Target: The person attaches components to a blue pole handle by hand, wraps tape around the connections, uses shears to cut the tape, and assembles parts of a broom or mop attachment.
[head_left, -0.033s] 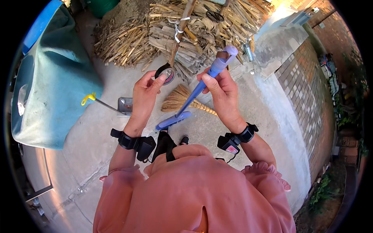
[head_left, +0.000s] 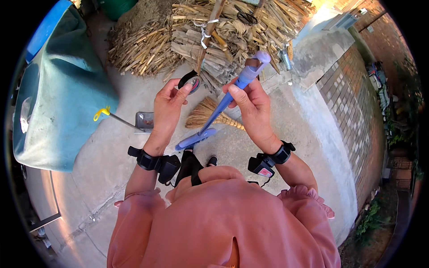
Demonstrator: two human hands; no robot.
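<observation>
My left hand [head_left: 170,99] pinches a roll of black tape [head_left: 193,83], with a dark strip standing off its upper left side. To the right of it, my right hand [head_left: 251,103] is closed round a blue broom [head_left: 220,108] near the top of its handle. The broom slants down to the left, its bristle head [head_left: 195,139] low over my feet. At its upper end is a loop-shaped lilac cap [head_left: 262,57] with a small brown patch beside it. The two hands are apart. Behind the blue handle, a straw hand broom [head_left: 203,114] lies on the concrete.
A pile of dry stalks [head_left: 143,51] spreads ahead, with a wooden pole [head_left: 208,35] tied with white strips in front. At left stand a teal cover [head_left: 67,102] and a yellow-ended rod [head_left: 103,112] by a grey dustpan [head_left: 144,120]. Brick paving [head_left: 351,102] lies right.
The blue broom and my right hand have shifted slightly left. My left hand has barely moved, the tape roll turning a little in it.
</observation>
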